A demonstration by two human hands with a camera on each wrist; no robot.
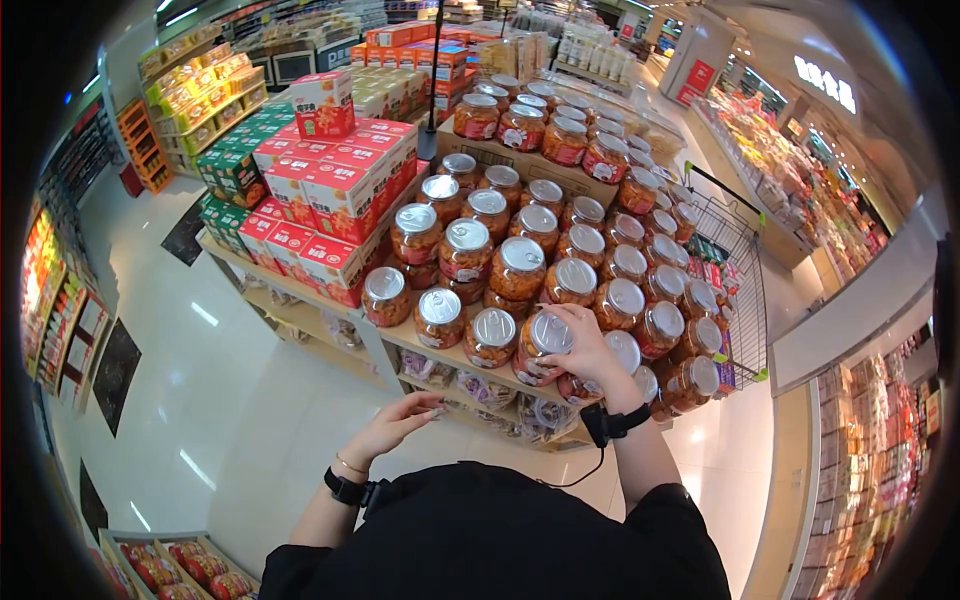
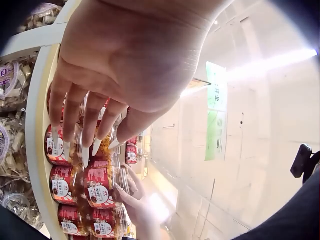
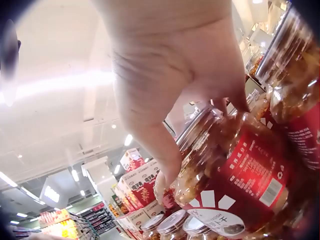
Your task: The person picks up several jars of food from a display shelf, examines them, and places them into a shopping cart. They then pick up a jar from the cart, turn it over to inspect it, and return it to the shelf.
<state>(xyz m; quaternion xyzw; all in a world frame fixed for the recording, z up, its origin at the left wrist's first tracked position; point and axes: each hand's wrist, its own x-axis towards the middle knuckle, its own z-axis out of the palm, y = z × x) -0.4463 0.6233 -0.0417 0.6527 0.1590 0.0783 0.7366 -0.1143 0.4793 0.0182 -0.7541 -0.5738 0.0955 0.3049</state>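
A clear jar (image 1: 548,334) of orange-brown food, with a silver pull-ring lid, stands at the front edge of the display. My right hand (image 1: 592,358) grips it around the top, thumb on one side and fingers on the other. The red and white label of this jar (image 3: 235,192) shows below the hand in the right wrist view. My left hand (image 1: 398,424) hovers in front of the shelf edge, fingers extended and holding nothing. From the left wrist, the palm of the left hand (image 2: 132,60) overlaps stacked jars with red labels (image 2: 101,186).
More jars (image 1: 520,255) crowd the display, some stacked. Red snack boxes (image 1: 345,185) are piled at its left. Bagged goods (image 1: 487,388) fill the shelf below. A wire shopping cart (image 1: 735,270) stands at the right, and a crate (image 1: 190,550) of red packages sits lower left.
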